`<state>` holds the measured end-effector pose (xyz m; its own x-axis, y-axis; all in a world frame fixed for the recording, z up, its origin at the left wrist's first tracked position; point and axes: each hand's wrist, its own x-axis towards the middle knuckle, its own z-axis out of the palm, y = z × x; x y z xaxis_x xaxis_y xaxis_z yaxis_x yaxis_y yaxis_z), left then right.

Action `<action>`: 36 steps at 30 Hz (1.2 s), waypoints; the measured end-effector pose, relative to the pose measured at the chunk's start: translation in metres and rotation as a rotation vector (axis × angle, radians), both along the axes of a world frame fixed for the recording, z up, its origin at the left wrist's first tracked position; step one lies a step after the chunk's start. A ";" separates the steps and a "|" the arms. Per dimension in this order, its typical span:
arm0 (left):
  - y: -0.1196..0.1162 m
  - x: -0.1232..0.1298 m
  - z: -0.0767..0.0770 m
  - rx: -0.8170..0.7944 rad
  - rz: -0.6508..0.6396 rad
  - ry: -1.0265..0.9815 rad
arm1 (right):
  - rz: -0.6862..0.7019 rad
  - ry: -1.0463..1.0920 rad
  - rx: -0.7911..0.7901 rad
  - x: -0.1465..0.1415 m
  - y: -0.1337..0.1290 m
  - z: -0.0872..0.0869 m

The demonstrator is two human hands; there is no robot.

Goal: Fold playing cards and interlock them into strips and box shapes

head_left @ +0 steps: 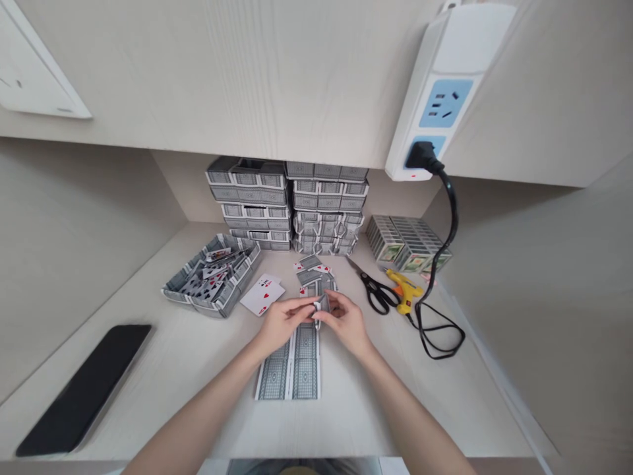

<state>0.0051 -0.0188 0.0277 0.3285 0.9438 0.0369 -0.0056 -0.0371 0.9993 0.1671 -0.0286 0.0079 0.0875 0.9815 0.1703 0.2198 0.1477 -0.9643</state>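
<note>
Between the fingertips of both hands is a small folded playing card [322,305], grey-patterned on its back. My left hand [284,320] pinches it from the left, and my right hand [347,321] grips its right side. Below the hands lies a flat panel of grey-backed cards [289,373], set edge to edge on the desk. Just beyond the fingers is a loose heap of cards [311,267], some folded, a few showing red hearts. To the left of my left hand rest some face-up cards [262,295].
A card-built tray [225,300] holding loose cards stands left. Stacked card boxes [254,194] line the back. At right lie black scissors [378,293], a yellow glue gun [404,290] with its cord, and card packs [403,241]. A power strip [448,86] hangs above; a dark phone-like slab [86,389] lies front left.
</note>
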 end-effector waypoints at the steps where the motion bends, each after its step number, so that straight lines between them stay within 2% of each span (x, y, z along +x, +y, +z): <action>1: 0.000 0.001 -0.001 -0.010 0.010 -0.015 | -0.010 -0.023 0.004 0.000 0.000 -0.001; 6: 0.004 0.002 -0.006 -0.046 0.059 -0.035 | -0.032 -0.156 0.028 0.001 0.000 -0.005; 12: 0.008 -0.001 -0.003 -0.168 0.115 -0.132 | 0.117 -0.169 0.107 0.003 -0.002 -0.001; 17: 0.009 -0.003 -0.004 -0.186 0.127 -0.128 | 0.209 -0.239 0.165 0.004 -0.004 0.006; 26: 0.008 -0.001 -0.006 -0.224 0.139 -0.084 | 0.129 -0.348 0.182 0.001 -0.006 0.001; 31: 0.005 0.001 -0.005 -0.222 0.146 -0.071 | 0.152 -0.386 0.206 0.002 -0.006 -0.001; 36: 0.003 0.002 -0.005 -0.223 0.177 -0.062 | 0.147 -0.465 0.158 0.001 -0.007 -0.004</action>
